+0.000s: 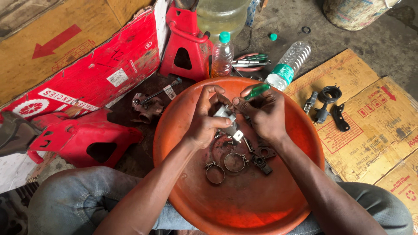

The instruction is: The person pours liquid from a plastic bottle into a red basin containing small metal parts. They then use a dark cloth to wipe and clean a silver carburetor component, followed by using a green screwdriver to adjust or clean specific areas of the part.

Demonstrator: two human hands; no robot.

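On a grimy concrete floor strewn with flattened cardboard (370, 113), a round orange plastic basin (244, 204) holds two wire hose clamps (226, 165) and dark fittings. Above it, the left hand (204, 122) grips a small grey metal part (228, 119); the right hand (263, 113) clasps a green-handled screwdriver (257, 90).

hose clamps (225, 167) below, basin (191, 191) front bare
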